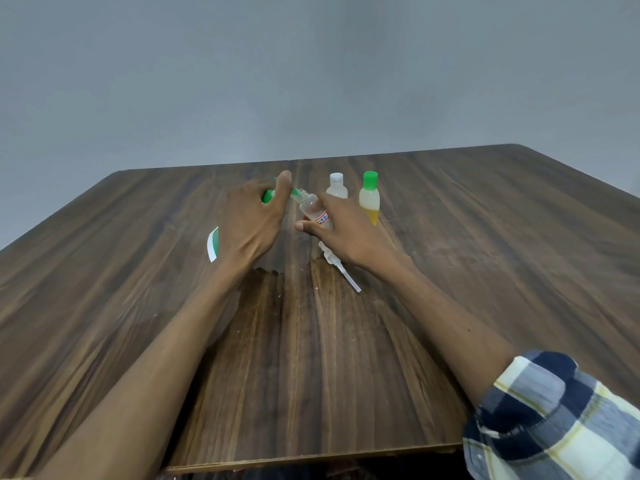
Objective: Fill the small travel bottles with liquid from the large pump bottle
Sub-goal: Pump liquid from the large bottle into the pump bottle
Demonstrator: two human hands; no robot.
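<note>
Lighting: soft, even, moderately dim; source not visible, cool grey cast on the wall [311,71]. Shadows: faint and diffuse, slightly darker patch on the tabletop [485,237] just beneath the fingers [304,226] of the right hand [341,237]. Glare: weak pale sheen on the wood to the right of the fingers; none harsh. Blur: left hand [251,221] and the clear bottle [313,209] between the fingers smeared; label writing illegible. Distortion: wide-angle bowing, tabletop edges splay outward well away from the fingers. Focus: plaid sleeve [554,417] at the near corner soft.
</note>
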